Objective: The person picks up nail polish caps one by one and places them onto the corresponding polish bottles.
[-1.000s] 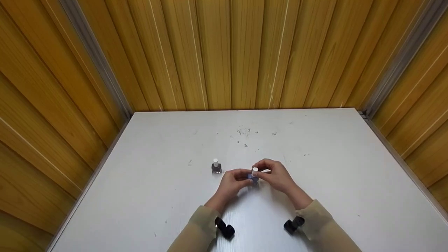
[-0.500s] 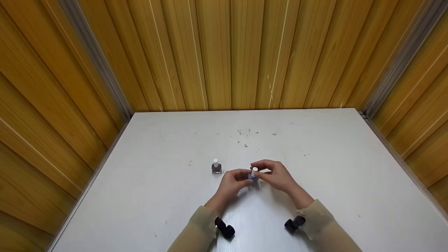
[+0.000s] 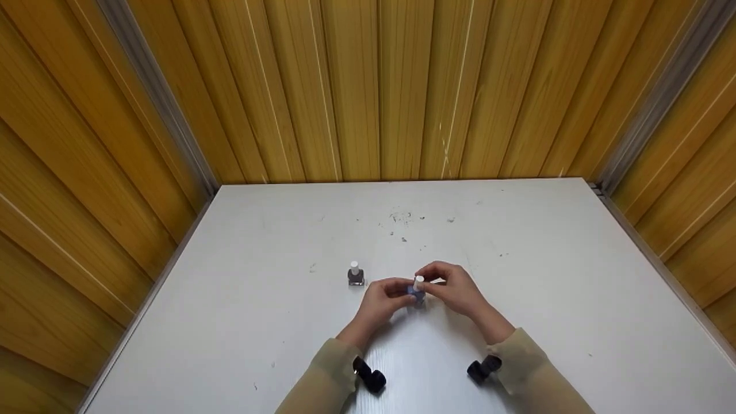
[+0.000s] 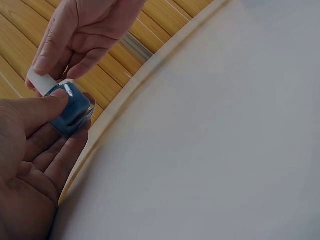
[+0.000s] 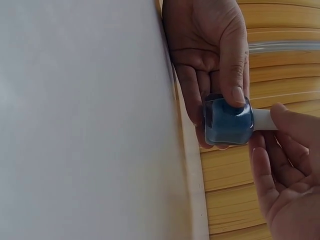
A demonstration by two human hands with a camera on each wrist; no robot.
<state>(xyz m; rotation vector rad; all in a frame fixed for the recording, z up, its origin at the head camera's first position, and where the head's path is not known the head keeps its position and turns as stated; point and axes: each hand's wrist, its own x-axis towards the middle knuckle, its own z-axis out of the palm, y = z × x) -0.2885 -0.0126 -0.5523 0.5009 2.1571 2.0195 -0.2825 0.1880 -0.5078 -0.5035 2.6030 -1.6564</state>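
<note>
A blue nail polish bottle [image 5: 230,125] with a white cap [image 4: 42,82] is between my two hands. My left hand [image 3: 379,300] pinches the glass body, thumb on one face and fingers behind it. With thumb and fingers my right hand [image 3: 455,288] grips the white cap, which sits on the bottle's neck. In the head view the fingers partly cover the blue bottle. Left of my hands, a dark nail polish bottle [image 3: 356,278] with a white cap stands upright on the table, touched by neither hand.
The white table [image 3: 276,241] has scattered dark marks [image 3: 401,217] toward its back. Wood-patterned panels [image 3: 368,86] rise behind it and along both sides, with grey strips at the corners. A small black device [image 3: 371,376] is fixed at each sleeve cuff.
The right hand's fingers have shifted slightly around the white cap. The left hand, the blue bottle and the dark bottle have stayed in place.
</note>
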